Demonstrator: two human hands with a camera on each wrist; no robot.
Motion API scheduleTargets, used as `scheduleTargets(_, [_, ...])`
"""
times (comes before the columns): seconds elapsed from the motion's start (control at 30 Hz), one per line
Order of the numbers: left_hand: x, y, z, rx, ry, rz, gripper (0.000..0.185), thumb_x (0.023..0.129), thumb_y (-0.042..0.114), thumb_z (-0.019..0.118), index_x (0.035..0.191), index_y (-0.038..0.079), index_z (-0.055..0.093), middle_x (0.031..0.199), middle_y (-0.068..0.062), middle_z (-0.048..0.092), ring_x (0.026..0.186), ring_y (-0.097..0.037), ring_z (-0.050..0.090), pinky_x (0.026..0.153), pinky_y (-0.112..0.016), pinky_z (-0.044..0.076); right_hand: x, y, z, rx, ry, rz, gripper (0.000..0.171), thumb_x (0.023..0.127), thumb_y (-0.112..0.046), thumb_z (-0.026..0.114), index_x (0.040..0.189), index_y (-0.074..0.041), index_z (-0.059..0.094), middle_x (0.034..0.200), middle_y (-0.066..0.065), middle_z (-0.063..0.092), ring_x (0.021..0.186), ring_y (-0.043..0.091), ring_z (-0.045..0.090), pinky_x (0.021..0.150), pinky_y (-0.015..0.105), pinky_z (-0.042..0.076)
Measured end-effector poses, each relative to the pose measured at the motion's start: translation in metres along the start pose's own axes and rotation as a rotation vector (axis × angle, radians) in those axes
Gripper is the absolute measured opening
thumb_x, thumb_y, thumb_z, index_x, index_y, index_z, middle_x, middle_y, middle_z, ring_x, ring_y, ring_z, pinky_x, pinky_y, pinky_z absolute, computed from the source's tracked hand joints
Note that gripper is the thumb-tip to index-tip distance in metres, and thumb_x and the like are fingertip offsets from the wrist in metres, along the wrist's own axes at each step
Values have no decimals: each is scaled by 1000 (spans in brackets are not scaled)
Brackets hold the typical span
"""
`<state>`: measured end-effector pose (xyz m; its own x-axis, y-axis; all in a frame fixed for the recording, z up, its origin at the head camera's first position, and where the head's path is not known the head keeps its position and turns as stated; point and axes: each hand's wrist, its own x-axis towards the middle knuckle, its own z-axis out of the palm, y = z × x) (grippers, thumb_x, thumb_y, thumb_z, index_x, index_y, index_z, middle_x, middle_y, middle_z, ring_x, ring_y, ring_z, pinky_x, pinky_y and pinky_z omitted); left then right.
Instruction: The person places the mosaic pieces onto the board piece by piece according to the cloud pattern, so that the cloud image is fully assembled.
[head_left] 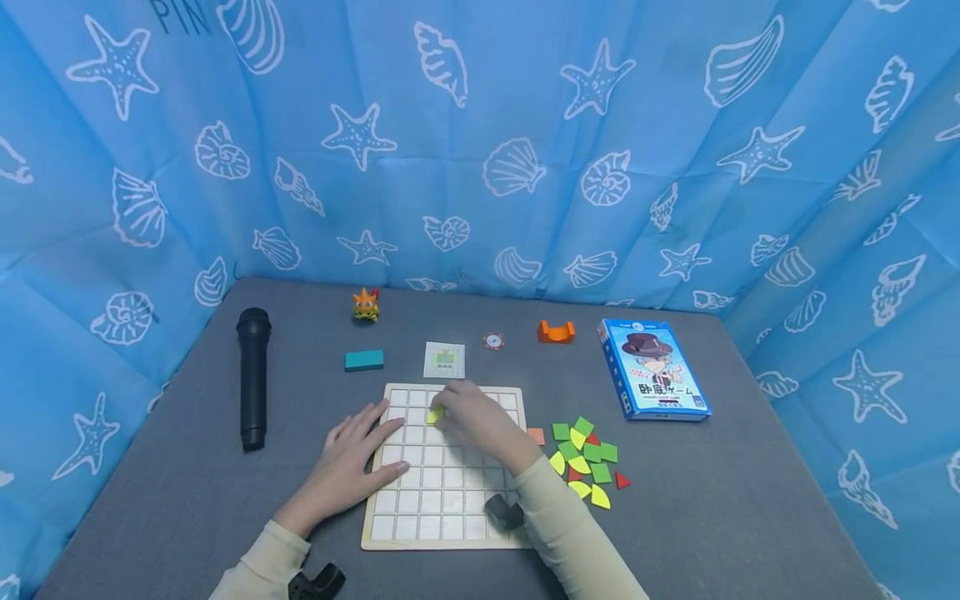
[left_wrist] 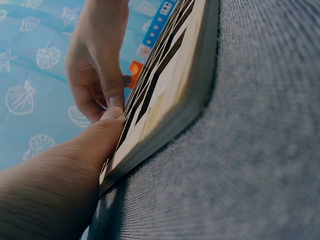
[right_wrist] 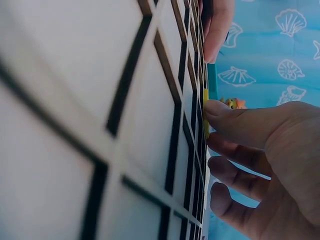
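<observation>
Here we see the right hand [head_left: 472,417] over the upper part of the gridded board [head_left: 420,508], its grip pinched on a small yellow tile [head_left: 436,413]: the thumb presses the tile from the side, and in the right wrist view the tile [right_wrist: 205,112] shows only as a thin yellow edge standing against the board [right_wrist: 75,75] under the thumb tip. The tile sits on a square near the board's far edge, just left of the right hand. We note its pale yellow-green colour; its outline is mostly covered by the fingers [head_left: 450,398], so we cannot tell its shape.

The left hand [head_left: 352,462] lies flat on the board's left edge, its grip spread and holding nothing; in the left wrist view its thumb [left_wrist: 95,135] presses the board's rim [left_wrist: 165,120].

Right of the board lies a heap of green, yellow and red tiles [head_left: 585,462], with one orange square [head_left: 536,436] touching the board's right edge. Beyond the board's far edge we see a small picture card [head_left: 444,359], a teal block [head_left: 364,359], a round token [head_left: 492,341], an orange curved piece [head_left: 556,332] and a toy figure [head_left: 366,304]. A blue box [head_left: 652,371] lies to the far right of the board, a black microphone [head_left: 253,379] to its left, all on the grey bench [head_left: 750,500]. Both wrist views are steep and blurred.
</observation>
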<state>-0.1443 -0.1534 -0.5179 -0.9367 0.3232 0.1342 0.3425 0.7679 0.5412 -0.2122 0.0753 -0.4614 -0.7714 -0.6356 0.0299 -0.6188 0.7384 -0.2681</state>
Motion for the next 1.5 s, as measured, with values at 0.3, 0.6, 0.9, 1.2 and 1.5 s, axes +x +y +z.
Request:
scheduleTargets(0.3, [0,1,-1,4,-3,1,68,86,60,59,143,25,46,158,-6,25,144,-33,21,108,-62,16,2,-3,-2,-3,-32,23,24,89,-21,69,112,-14,68,111,-2,63,110,15,56,95,28,48])
scheduleTargets(0.6, [0,-2,-1,9,-5,29,70,86,62,58,144,26,44,158,-6,25,144,-33,21,108,-62,17,1,-5,-4,-6,-46,42,24,90,-21,68,113,-14,68,110,-2,63,108,14,57,94,28,49])
scheduleTargets(0.9, [2,-11,-1,75,-26,63,82,79,71,58,147,30,38,158,-2,24,144,-30,24,106,-60,22,-3,0,-5,49,-41,51,35,91,-25,66,123,-12,60,118,1,61,108,15,59,92,31,50])
scheduleTargets(1.2, [1,-9,-2,53,-45,9,83,77,74,57,146,30,40,158,-2,23,145,-31,20,105,-62,23,-38,21,-21,130,-22,133,38,95,-30,59,127,-11,57,123,4,59,103,15,60,90,35,52])
scheduleTargets(1.5, [0,-6,-2,63,-17,-10,84,77,75,57,145,29,42,157,-2,25,144,-32,22,105,-63,25,-94,54,-52,179,11,301,41,90,-18,67,128,-7,56,119,8,60,98,19,59,83,38,54])
